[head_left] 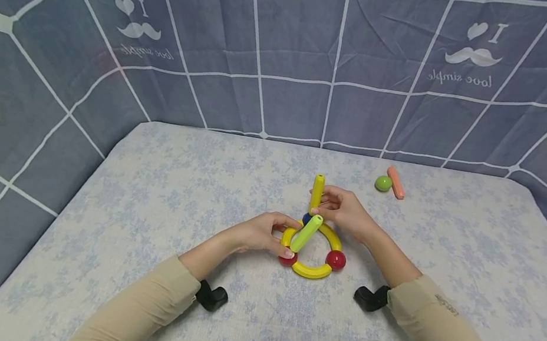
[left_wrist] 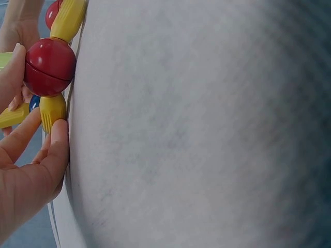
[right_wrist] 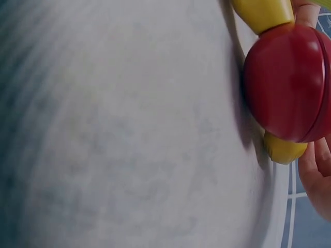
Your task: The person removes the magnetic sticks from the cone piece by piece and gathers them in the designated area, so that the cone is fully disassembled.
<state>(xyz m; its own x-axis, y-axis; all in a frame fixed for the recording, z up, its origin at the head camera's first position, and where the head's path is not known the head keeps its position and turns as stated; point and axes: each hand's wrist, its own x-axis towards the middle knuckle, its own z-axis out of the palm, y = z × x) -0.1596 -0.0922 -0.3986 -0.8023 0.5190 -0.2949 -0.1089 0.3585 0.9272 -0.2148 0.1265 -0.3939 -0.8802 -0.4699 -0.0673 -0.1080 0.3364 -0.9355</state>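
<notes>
Likely light, stiff and slightly slick, so best held by the yellow ring (head_left: 311, 271) on the surface (head_left: 186, 180), pinched at its left by the left hand (head_left: 262, 233), and by the yellow stick (head_left: 317, 193) at its far side, pinched low by the right hand (head_left: 344, 211).

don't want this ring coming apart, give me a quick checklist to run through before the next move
1. Left hand on the ring: ok, its thumb is at the left red ball.
2. Right hand has a grip on the yellow rod: ok, pinched low down.
3. Yellow rod seated on the blue ball: cannot tell, fingers cover the joint.
4. Light green rod upright: not ok, it tilts.
5. Near curved piece meets the right red ball: ok, no gap shows.
6. Green ball and orange rod clear of both hands: ok, they lie farther back.
</notes>
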